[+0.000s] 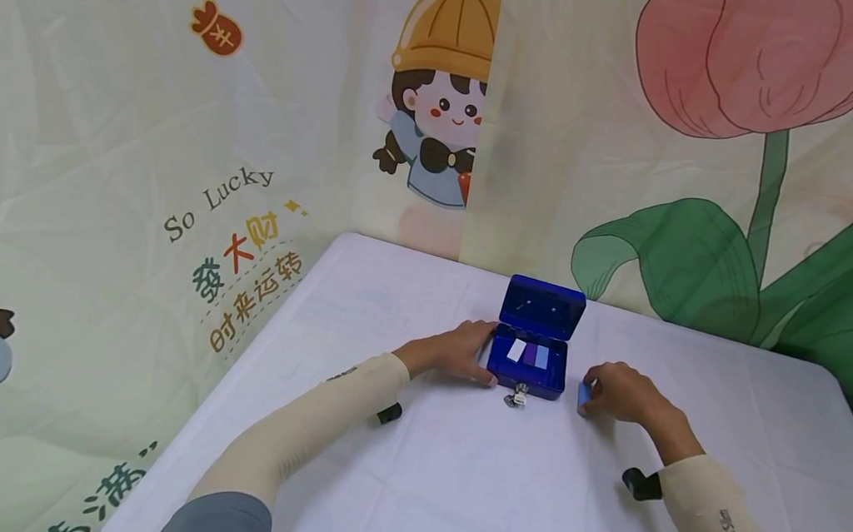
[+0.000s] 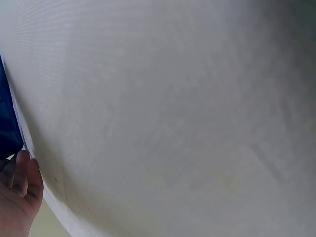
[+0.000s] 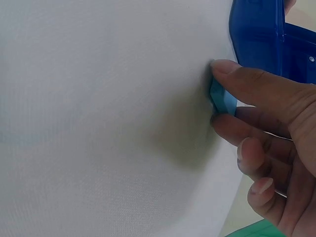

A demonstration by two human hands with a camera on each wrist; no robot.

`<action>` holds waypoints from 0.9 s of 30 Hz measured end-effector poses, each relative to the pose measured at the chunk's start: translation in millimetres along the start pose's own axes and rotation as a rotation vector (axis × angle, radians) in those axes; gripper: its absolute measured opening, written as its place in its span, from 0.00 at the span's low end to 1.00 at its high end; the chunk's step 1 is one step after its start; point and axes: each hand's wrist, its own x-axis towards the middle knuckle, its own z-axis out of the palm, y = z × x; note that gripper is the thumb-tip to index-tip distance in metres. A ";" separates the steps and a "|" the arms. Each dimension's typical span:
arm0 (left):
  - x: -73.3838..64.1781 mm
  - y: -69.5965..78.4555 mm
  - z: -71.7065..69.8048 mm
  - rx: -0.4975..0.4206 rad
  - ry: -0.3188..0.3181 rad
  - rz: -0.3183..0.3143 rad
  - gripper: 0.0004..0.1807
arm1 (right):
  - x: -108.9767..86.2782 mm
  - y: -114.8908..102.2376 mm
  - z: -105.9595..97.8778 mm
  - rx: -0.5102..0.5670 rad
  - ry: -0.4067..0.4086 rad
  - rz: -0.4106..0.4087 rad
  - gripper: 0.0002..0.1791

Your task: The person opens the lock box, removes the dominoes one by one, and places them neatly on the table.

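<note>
Across gap from blue box (image 1: 557, 370), right fingers (image 3: 247, 133) pinch blue block (image 1: 584, 394); left fingers (image 1: 476, 329) spread along left edge (image 1: 492, 355).

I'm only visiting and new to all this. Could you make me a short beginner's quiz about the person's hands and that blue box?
1. True or false: the lid of the blue box stands open.

2. Which hand pinches the blue piece outside the box?

3. Fill in the colour: in the head view, from left to right, the box holds a white piece, a ____ piece and a light-blue piece.

Key:
1. True.
2. The right hand.
3. Purple: the purple piece lies in the middle.
</note>
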 end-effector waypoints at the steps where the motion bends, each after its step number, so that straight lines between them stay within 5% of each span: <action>1: 0.1 -0.1 0.2 0.000 0.001 0.001 0.59 | -0.1 0.1 0.0 0.001 -0.001 0.000 0.29; 20: 2.1 0.2 0.2 0.023 -0.001 0.007 0.59 | 1.5 2.6 1.3 0.007 -0.011 0.046 0.32; 27: 0.9 1.7 -1.0 0.012 -0.008 0.002 0.59 | -4.1 0.7 -7.1 -0.019 0.016 0.005 0.32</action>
